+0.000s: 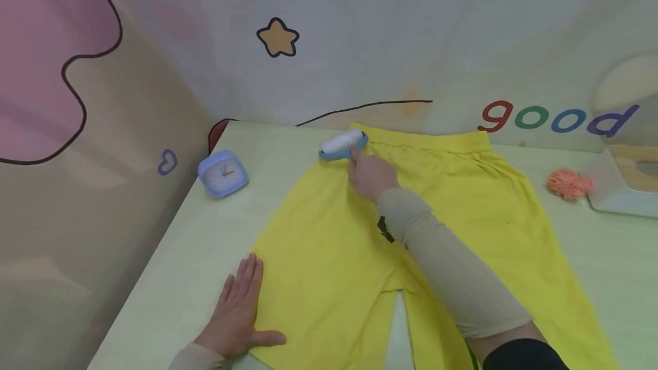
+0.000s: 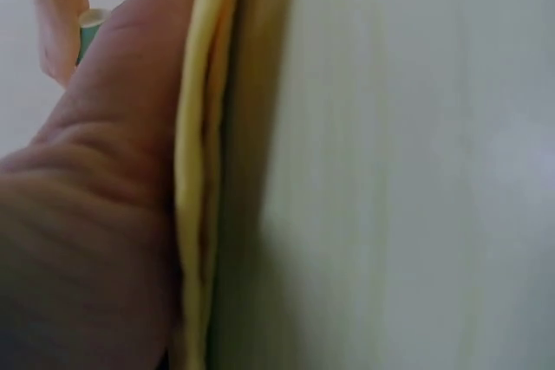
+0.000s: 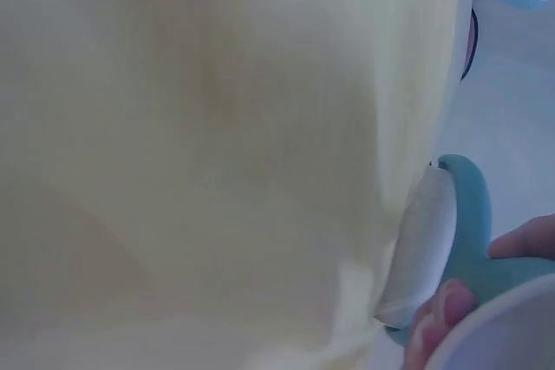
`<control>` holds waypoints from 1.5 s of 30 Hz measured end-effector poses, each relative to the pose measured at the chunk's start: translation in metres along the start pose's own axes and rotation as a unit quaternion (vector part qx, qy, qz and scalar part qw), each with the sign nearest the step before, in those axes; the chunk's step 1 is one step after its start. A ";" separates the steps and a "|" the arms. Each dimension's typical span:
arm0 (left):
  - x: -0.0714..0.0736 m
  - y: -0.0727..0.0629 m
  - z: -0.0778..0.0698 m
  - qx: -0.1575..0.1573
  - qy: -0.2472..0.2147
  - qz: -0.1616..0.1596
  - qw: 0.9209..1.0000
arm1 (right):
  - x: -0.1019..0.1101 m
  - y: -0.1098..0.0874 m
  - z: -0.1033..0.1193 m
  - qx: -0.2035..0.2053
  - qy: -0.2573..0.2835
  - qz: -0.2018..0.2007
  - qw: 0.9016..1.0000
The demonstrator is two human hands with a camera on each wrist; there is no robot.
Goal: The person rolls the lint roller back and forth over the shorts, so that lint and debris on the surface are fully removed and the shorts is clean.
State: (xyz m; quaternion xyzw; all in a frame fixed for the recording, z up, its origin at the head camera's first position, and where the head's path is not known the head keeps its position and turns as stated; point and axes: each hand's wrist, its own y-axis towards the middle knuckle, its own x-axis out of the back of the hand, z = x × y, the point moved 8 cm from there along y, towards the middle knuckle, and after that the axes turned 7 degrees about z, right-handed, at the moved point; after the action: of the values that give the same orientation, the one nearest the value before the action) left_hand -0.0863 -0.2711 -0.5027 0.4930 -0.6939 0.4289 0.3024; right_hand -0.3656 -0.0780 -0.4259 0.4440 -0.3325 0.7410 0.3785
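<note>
Yellow pants (image 1: 452, 204) lie spread on the pale table, waistband toward the wall. My right hand (image 1: 372, 175) grips the blue handle of a lint roller (image 1: 341, 143), its white roll at the upper left corner of the pants near the waistband. In the right wrist view, fingers wrap the handle and the white roll (image 3: 421, 249) meets the fabric. My left hand (image 1: 236, 307) rests flat with fingers straight on the left edge of the pant leg, thumb spread out over the cloth. The left wrist view has the hand (image 2: 113, 145) beside the folded yellow edge (image 2: 204, 145).
A light blue square clock (image 1: 223, 174) stands at the table's left edge. On the right, a coral yarn bundle (image 1: 569, 184) lies beside a white box (image 1: 619, 187) with a wooden lid. A decorated wall hanging (image 1: 360, 39) borders the table at the back.
</note>
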 end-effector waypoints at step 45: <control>-0.003 0.002 -0.004 0.030 0.012 0.028 0.999 | 0.010 -0.043 -0.032 -0.037 0.037 0.025 0.998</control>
State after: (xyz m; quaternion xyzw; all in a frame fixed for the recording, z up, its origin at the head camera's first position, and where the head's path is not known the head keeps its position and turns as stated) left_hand -0.0871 -0.2662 -0.5035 0.4774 -0.6902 0.4639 0.2839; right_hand -0.3455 -0.0276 -0.4224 0.3934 -0.3560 0.7534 0.3885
